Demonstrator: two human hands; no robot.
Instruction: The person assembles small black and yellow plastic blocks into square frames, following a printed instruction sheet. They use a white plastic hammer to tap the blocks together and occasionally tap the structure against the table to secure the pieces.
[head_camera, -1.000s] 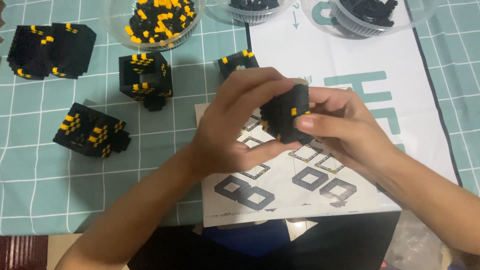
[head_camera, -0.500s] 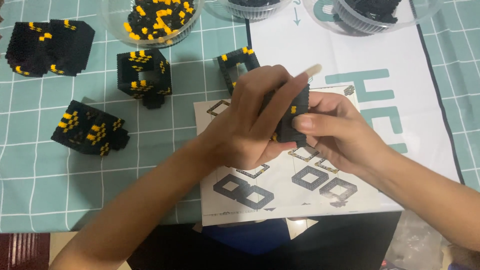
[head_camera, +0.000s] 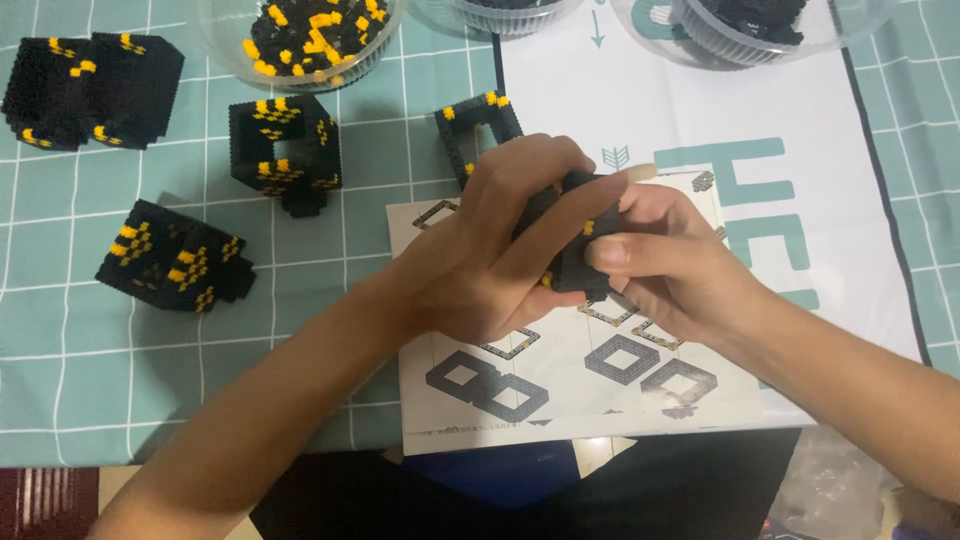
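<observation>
Head view: I am clamping both grips, left hand (head_camera: 480, 250) and right hand (head_camera: 665, 260), around a black block piece (head_camera: 580, 255) over the instruction sheet (head_camera: 560, 390). Light, rigid but snap-apart, so I am holding its solid sides. Beyond are sitting finished cubes (head_camera: 285, 150).

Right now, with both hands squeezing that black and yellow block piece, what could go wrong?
1. The left hand and right hand press the block piece from both sides; too hard a grip might pop small bricks loose.
2. Loose bricks could drop onto the instruction sheet and scatter.
3. The left forearm lies close to a finished block and might nudge it.
</observation>
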